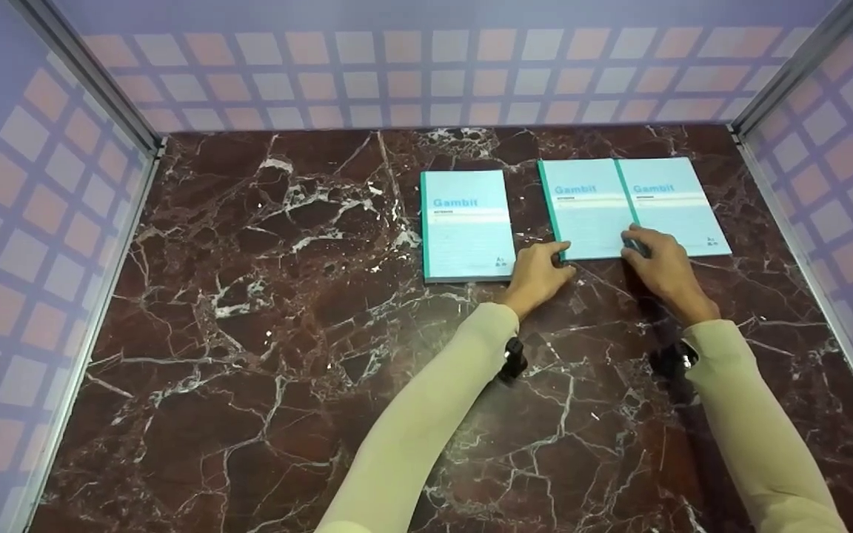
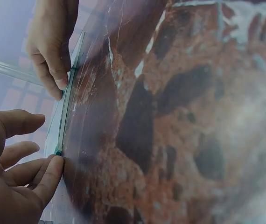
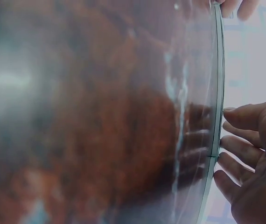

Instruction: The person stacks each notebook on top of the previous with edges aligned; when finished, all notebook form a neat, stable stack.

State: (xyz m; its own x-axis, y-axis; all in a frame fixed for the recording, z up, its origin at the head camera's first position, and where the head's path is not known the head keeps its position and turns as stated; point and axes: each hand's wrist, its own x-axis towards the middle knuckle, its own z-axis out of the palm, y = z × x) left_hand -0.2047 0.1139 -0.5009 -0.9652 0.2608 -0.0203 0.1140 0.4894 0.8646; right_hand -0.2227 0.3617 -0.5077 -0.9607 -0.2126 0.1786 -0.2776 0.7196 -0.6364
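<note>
Two light-blue notebooks with green spines lie side by side, a middle notebook point(image 1: 589, 222) and a right notebook point(image 1: 682, 211), their long sides meeting. At the lower left corner of the middle one, my left hand point(image 1: 537, 274) touches the green spine with its fingertips. My right hand point(image 1: 660, 266) has its fingers at the near edge, around the seam between the two. The right wrist view shows these fingers point(image 3: 240, 149) spread along the edge of the notebooks. Left of both lies another matching notebook point(image 1: 466, 229), its lower right corner overlapped by my left hand.
A dark red marbled tabletop point(image 1: 249, 400) with white veins carries everything. Low walls with pink and white squares stand at the back point(image 1: 404, 81), left point(image 1: 19, 222) and right point(image 1: 834, 185). The right notebook lies near the right wall.
</note>
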